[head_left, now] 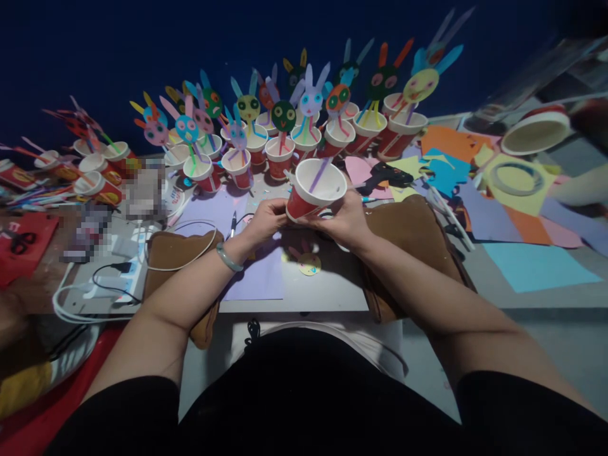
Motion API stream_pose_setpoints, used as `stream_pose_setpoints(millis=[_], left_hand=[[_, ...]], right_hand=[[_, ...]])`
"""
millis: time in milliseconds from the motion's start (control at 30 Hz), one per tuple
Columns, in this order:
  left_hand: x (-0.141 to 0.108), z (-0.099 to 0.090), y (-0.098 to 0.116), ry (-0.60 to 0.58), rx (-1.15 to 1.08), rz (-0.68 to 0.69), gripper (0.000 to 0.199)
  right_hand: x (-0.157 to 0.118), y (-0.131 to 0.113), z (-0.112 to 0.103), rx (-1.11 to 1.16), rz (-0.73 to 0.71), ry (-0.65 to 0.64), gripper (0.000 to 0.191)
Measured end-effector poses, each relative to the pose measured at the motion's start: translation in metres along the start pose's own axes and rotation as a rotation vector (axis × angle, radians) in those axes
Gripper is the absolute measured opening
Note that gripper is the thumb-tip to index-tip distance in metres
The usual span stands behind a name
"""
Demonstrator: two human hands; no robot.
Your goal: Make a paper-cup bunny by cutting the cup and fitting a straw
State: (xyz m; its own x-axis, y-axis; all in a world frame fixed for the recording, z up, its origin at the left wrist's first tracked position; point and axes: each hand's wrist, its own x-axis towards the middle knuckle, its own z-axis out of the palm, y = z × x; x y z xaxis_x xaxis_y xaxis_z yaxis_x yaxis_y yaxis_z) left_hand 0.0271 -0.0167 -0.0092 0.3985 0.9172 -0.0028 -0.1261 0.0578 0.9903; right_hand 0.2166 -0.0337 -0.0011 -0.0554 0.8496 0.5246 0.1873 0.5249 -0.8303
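Observation:
Between my two hands a red and white paper cup is held up over the table, its open rim tilted toward me. A purple straw stands inside the cup. My left hand grips the cup's lower left side, fingers closed. On the right side, my right hand closes around the cup, with some fingers hidden behind it. Below the cup, a yellow paper rabbit face with pink ears lies on the table. A pen lies left of my left hand on purple paper.
Several cups with paper rabbit heads on straws, such as a red cup, line the back. Brown cushions lie under my forearms. A black glue gun, coloured paper, a tape roll and a power strip are around.

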Motion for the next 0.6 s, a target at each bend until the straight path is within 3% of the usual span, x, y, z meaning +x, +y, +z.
stream_pose_setpoints(millis=[200,600], left_hand=[[-0.0022,0.0014,0.0018,-0.103,-0.015,-0.038,0.049],[-0.0006,-0.0013,0.0037,-0.176,0.068,0.028,0.05]], right_hand=[[-0.0062,-0.0037,-0.0004,-0.049,0.025,-0.011,0.066],[-0.0085,0.005,-0.0018,0.038,0.044,-0.013,0.08]])
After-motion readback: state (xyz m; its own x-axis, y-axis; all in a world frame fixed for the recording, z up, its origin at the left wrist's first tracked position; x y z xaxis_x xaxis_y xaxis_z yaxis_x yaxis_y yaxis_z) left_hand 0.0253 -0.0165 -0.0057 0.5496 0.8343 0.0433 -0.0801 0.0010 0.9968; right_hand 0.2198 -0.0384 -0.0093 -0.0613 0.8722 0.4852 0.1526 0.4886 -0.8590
